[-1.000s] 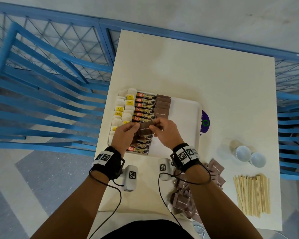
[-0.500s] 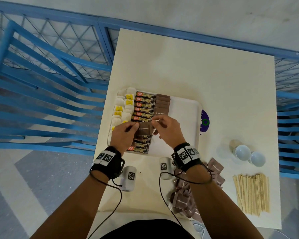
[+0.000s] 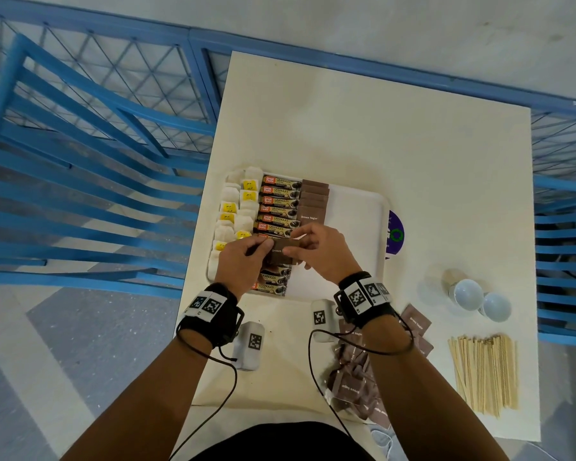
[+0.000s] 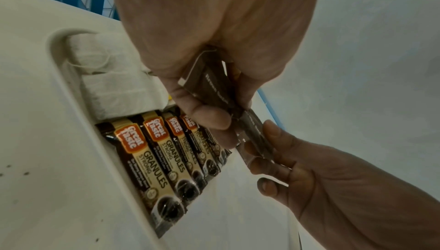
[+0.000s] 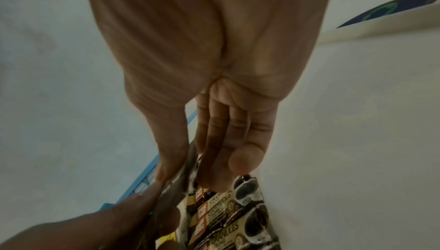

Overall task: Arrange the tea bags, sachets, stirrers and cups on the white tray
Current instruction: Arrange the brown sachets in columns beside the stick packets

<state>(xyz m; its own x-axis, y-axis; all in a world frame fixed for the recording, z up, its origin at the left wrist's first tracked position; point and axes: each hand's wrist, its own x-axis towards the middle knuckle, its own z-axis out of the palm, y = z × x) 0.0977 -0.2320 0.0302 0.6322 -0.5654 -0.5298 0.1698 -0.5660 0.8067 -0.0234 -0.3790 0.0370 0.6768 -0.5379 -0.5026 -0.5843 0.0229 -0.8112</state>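
A white tray (image 3: 356,227) holds a column of tea bags (image 3: 233,207), a row of coffee granule sachets (image 3: 280,202) and a row of brown sugar sachets (image 3: 313,201). Above the coffee row, both hands hold a small stack of brown sugar sachets (image 3: 281,254) between them. My left hand (image 3: 263,249) pinches the stack (image 4: 214,88) with thumb and fingers. My right hand (image 3: 293,246) pinches one sachet (image 4: 254,137) at the stack's other end, also seen edge-on as the sachet (image 5: 176,184) in the right wrist view.
Loose brown sugar sachets (image 3: 356,387) lie near the table's front edge under my right forearm. Wooden stirrers (image 3: 486,371) and two white cups (image 3: 468,292) sit at the right. A purple disc (image 3: 396,236) peeks from under the tray. A blue chair (image 3: 80,194) stands left.
Both hands stay over the tray's coffee row with the brown sachets. My right fingers have shifted slightly along the sachet; nothing has been set down.
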